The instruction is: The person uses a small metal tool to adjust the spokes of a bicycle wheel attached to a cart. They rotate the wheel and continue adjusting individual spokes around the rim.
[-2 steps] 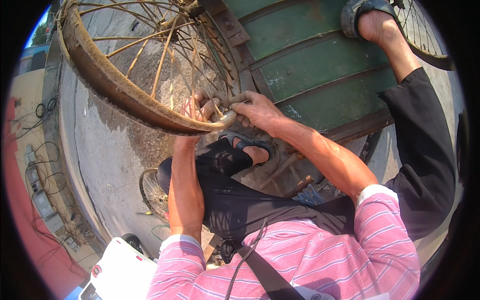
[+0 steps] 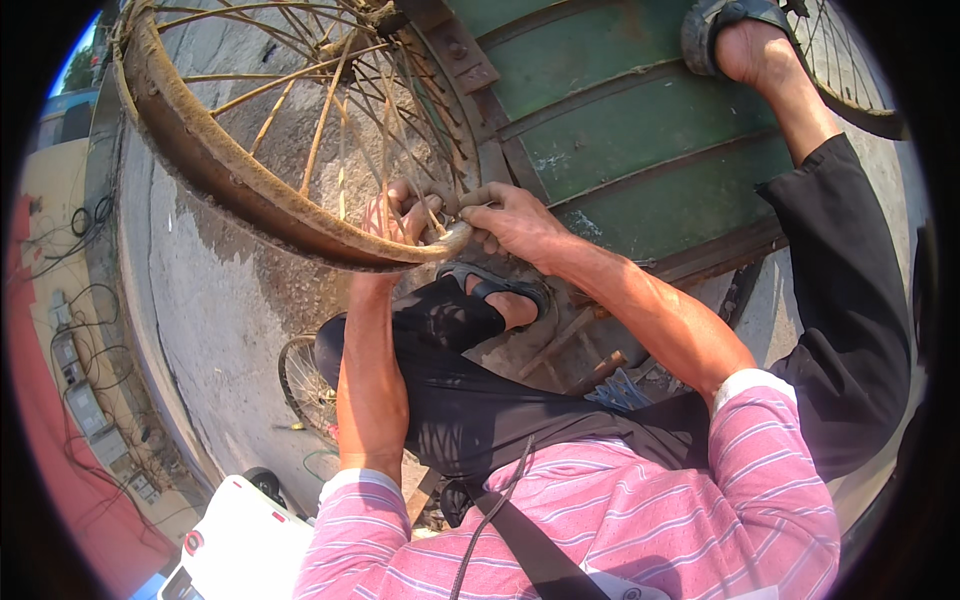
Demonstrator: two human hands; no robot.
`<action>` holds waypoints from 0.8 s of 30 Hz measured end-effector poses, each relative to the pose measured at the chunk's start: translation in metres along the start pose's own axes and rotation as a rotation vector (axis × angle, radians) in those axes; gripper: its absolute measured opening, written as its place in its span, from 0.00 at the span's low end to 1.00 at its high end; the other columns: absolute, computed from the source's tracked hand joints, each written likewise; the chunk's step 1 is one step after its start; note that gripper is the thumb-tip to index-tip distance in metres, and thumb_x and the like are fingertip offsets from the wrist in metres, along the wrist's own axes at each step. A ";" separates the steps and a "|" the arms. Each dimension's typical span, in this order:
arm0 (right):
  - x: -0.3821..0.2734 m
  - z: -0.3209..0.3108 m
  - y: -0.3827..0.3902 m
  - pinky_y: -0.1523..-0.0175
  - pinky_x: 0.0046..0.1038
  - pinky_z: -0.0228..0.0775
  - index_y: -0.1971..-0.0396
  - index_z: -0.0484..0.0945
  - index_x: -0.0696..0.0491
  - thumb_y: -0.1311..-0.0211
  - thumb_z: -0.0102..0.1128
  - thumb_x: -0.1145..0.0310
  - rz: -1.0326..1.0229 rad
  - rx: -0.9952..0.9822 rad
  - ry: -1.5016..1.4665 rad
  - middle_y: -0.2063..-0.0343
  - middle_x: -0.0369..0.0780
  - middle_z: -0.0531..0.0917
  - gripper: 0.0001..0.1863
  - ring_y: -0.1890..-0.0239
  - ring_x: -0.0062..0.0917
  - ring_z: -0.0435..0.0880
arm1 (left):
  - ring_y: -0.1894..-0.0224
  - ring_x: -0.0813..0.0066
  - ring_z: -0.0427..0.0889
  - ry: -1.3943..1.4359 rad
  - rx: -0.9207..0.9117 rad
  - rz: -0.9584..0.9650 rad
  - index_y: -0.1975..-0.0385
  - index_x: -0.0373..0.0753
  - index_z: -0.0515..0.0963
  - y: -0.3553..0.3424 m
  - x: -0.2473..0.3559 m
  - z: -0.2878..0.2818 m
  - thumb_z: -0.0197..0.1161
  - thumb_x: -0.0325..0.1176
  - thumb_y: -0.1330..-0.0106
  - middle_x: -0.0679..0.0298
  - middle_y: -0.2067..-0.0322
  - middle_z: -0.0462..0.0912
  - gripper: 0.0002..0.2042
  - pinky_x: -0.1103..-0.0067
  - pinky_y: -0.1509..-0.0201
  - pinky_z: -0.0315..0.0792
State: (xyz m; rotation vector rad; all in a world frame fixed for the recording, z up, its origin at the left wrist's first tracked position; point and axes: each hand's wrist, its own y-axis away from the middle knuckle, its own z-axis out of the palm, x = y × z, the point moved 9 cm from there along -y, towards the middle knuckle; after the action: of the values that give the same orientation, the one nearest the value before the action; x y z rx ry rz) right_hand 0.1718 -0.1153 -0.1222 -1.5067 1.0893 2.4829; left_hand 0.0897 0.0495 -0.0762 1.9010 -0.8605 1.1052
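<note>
A rusty, mud-coated spoked wheel (image 2: 262, 182) without a tyre fills the upper left, its bare rim curving toward me. My left hand (image 2: 405, 212) is among the spokes at the near side of the rim, fingers curled round a spoke close to where it meets the rim; other spokes partly cover them. From the right, my right hand (image 2: 512, 226) meets it with thumb and forefinger pinched at the rim's edge. Its other fingers are bent underneath and mostly hidden. Any small part between the fingertips is too hidden to make out.
A green ribbed metal panel (image 2: 640, 130) with a rusty frame lies right of the wheel, my foot (image 2: 752, 52) on its far side. Another spoked wheel (image 2: 850, 70) is at the upper right. Power strips (image 2: 88, 408) and cables lie at the left. A white object (image 2: 245, 540) is at lower left.
</note>
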 end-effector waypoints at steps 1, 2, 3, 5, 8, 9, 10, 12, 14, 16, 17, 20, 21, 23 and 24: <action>-0.001 0.000 0.000 0.64 0.27 0.75 0.48 0.82 0.62 0.31 0.67 0.60 0.001 -0.001 0.008 0.69 0.38 0.85 0.21 0.70 0.21 0.82 | 0.75 0.82 0.80 -0.023 0.004 -0.001 0.67 0.36 0.80 0.000 0.000 0.000 0.68 0.34 0.31 0.65 0.75 0.84 0.08 0.77 0.73 0.70; 0.000 0.001 0.000 0.64 0.27 0.75 0.48 0.82 0.61 0.31 0.67 0.60 0.008 -0.009 -0.005 0.69 0.38 0.85 0.21 0.69 0.21 0.82 | 0.74 0.81 0.81 -0.047 0.009 -0.002 0.66 0.36 0.80 0.000 -0.001 0.000 0.68 0.34 0.31 0.64 0.74 0.84 0.08 0.77 0.73 0.71; 0.000 0.000 0.001 0.64 0.27 0.75 0.48 0.82 0.61 0.31 0.67 0.60 0.013 -0.015 -0.017 0.69 0.38 0.85 0.21 0.69 0.21 0.82 | 0.74 0.80 0.81 -0.065 0.007 0.034 0.66 0.35 0.81 0.000 0.002 0.001 0.68 0.34 0.31 0.63 0.74 0.84 0.08 0.76 0.72 0.71; 0.002 0.000 0.000 0.64 0.27 0.75 0.48 0.82 0.61 0.31 0.66 0.61 0.014 -0.016 -0.037 0.68 0.38 0.85 0.20 0.69 0.21 0.82 | 0.73 0.78 0.82 -0.100 0.004 0.107 0.65 0.35 0.81 0.001 0.009 0.004 0.67 0.34 0.31 0.60 0.72 0.85 0.08 0.74 0.71 0.73; 0.003 0.002 -0.001 0.64 0.26 0.74 0.47 0.82 0.61 0.29 0.64 0.61 0.008 -0.018 -0.028 0.68 0.37 0.84 0.20 0.69 0.19 0.81 | 0.71 0.69 0.84 -0.181 0.046 0.246 0.64 0.35 0.82 0.009 0.021 0.004 0.68 0.33 0.32 0.58 0.66 0.85 0.07 0.69 0.69 0.75; -0.001 0.003 0.001 0.64 0.25 0.74 0.46 0.81 0.60 0.28 0.62 0.61 0.010 -0.028 -0.003 0.67 0.36 0.83 0.20 0.69 0.19 0.80 | 0.67 0.71 0.85 -0.396 0.034 0.347 0.59 0.36 0.82 0.015 0.033 0.008 0.67 0.33 0.29 0.60 0.64 0.86 0.08 0.71 0.64 0.76; -0.002 0.003 0.002 0.63 0.24 0.73 0.44 0.80 0.60 0.26 0.61 0.60 0.011 -0.038 0.021 0.66 0.35 0.83 0.20 0.69 0.18 0.79 | 0.63 0.73 0.85 -0.613 0.022 0.447 0.53 0.36 0.81 0.023 0.046 0.012 0.66 0.32 0.27 0.62 0.62 0.87 0.09 0.74 0.59 0.77; -0.003 0.002 -0.003 0.63 0.24 0.74 0.44 0.80 0.60 0.26 0.60 0.61 -0.026 -0.057 0.124 0.66 0.35 0.82 0.20 0.68 0.18 0.79 | 0.58 0.72 0.86 -0.776 -0.002 0.518 0.46 0.36 0.81 0.028 0.048 0.017 0.65 0.32 0.25 0.62 0.58 0.87 0.12 0.75 0.54 0.79; -0.005 -0.001 -0.006 0.62 0.23 0.75 0.44 0.80 0.59 0.26 0.60 0.61 -0.061 -0.056 0.209 0.66 0.35 0.82 0.20 0.66 0.18 0.79 | 0.57 0.68 0.87 -0.724 0.003 0.516 0.44 0.36 0.80 0.027 0.040 0.018 0.63 0.33 0.24 0.59 0.55 0.87 0.13 0.74 0.52 0.79; -0.013 -0.003 -0.006 0.60 0.23 0.76 0.45 0.80 0.59 0.25 0.60 0.61 -0.096 -0.040 0.272 0.65 0.36 0.83 0.19 0.63 0.18 0.80 | 0.57 0.66 0.87 -0.790 0.063 0.611 0.44 0.36 0.81 0.035 0.056 0.024 0.62 0.34 0.23 0.58 0.54 0.87 0.13 0.73 0.52 0.79; -0.014 -0.008 -0.009 0.60 0.24 0.77 0.45 0.80 0.59 0.25 0.61 0.60 -0.141 -0.016 0.224 0.64 0.36 0.83 0.19 0.62 0.18 0.80 | 0.58 0.66 0.87 -0.851 0.107 0.683 0.45 0.36 0.81 0.041 0.066 0.028 0.61 0.34 0.22 0.57 0.54 0.87 0.13 0.73 0.53 0.79; -0.029 -0.015 -0.011 0.59 0.24 0.79 0.48 0.81 0.60 0.25 0.63 0.57 -0.305 0.007 0.134 0.63 0.36 0.84 0.20 0.60 0.18 0.81 | 0.56 0.52 0.83 -0.715 0.117 0.549 0.58 0.36 0.84 0.037 0.048 0.025 0.69 0.34 0.35 0.55 0.56 0.81 0.10 0.60 0.60 0.76; -0.045 -0.008 -0.005 0.59 0.25 0.79 0.49 0.82 0.60 0.25 0.63 0.57 -0.373 -0.023 0.138 0.63 0.36 0.85 0.20 0.61 0.18 0.81 | 0.58 0.54 0.83 -0.550 0.118 0.435 0.59 0.36 0.84 0.031 0.032 0.016 0.68 0.36 0.32 0.56 0.58 0.82 0.10 0.62 0.60 0.75; -0.059 -0.001 0.002 0.58 0.26 0.80 0.51 0.82 0.60 0.25 0.64 0.55 -0.418 -0.044 0.215 0.64 0.37 0.85 0.21 0.62 0.19 0.82 | 0.62 0.60 0.82 -0.264 0.139 0.209 0.59 0.36 0.83 0.019 -0.001 0.002 0.66 0.39 0.27 0.58 0.64 0.82 0.11 0.65 0.62 0.74; -0.061 -0.001 0.003 0.58 0.27 0.80 0.52 0.83 0.60 0.26 0.64 0.54 -0.397 -0.029 0.288 0.65 0.38 0.85 0.21 0.62 0.19 0.82 | 0.64 0.64 0.82 -0.150 0.135 0.095 0.60 0.36 0.83 0.015 -0.010 0.000 0.66 0.40 0.26 0.60 0.66 0.82 0.12 0.67 0.62 0.73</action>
State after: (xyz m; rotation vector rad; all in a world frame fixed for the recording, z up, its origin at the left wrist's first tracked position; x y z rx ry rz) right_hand 0.2032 -0.0993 -0.0724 -1.9131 0.6912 2.0693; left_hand 0.0734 0.0442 -0.0814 2.0943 -0.9898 1.1125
